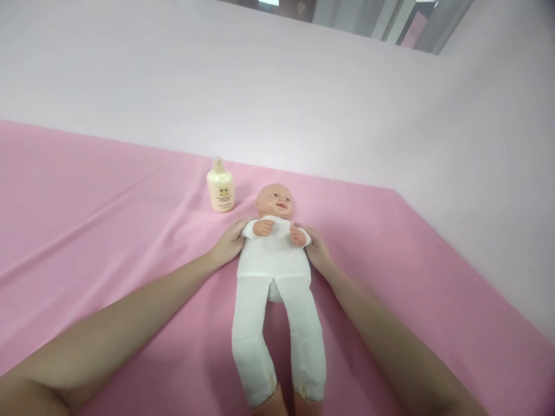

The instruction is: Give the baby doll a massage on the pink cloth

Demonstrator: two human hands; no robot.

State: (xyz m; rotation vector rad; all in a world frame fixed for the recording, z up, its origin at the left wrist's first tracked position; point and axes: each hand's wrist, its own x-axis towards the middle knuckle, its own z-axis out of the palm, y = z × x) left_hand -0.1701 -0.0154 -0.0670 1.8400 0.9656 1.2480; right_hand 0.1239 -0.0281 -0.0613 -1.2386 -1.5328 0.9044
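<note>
A baby doll [274, 254] in white clothes lies on its back on the pink cloth, head away from me and feet towards me. My left hand [233, 240] grips its side at the shoulder and upper arm on the left. On the opposite side, my right hand [317, 249] holds the other shoulder and arm. Most of my fingers are hidden behind the doll's arms and back. Both doll hands rest bent over its chest. Just beyond my left hand stands a cream pump bottle [221, 189] with a dark label, upright and untouched.
Pink cloth [143, 196] with a few creases covers the surface under the doll. Past its far edge rises a plain white wall [260, 98]. A window-like opening [347, 17] shows at the top, with grey curtain-like panels.
</note>
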